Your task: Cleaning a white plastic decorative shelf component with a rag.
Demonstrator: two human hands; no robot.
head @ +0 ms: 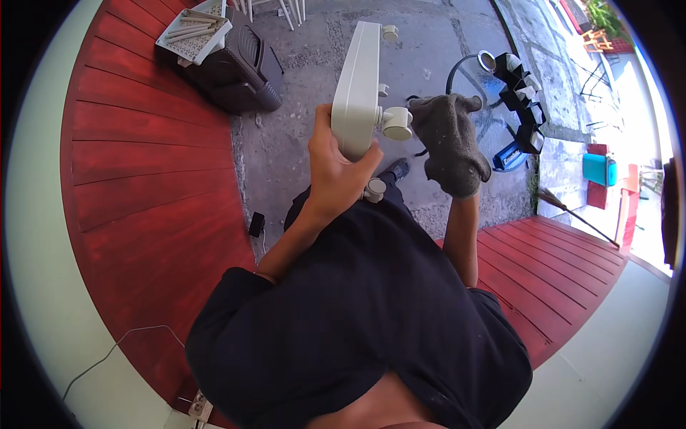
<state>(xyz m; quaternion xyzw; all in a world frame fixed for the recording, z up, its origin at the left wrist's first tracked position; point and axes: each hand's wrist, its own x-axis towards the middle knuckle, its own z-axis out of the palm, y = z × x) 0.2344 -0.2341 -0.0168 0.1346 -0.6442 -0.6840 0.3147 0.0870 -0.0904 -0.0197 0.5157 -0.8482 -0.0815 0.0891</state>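
Note:
In front of my chest, my left hand (337,171) grips one end of a cream plastic panel with caster wheels (358,91). The panel is tilted, its long side facing left, and several casters stick out towards the right and near my lap. A dark grey cloth (449,139) covers my right hand (469,182) like a mitt, so my fingers there are hidden. The cloth is beside the nearest large caster (397,124); whether they touch I cannot tell.
A brown woven-pattern plastic container (241,80) bears a white tray (206,51) of cream rods. To the right are a black-and-white folded object (522,102), a blue packet (509,155) and a broom (579,217). A black device (257,224) with a cable lies at left by the red wooden boards (155,155).

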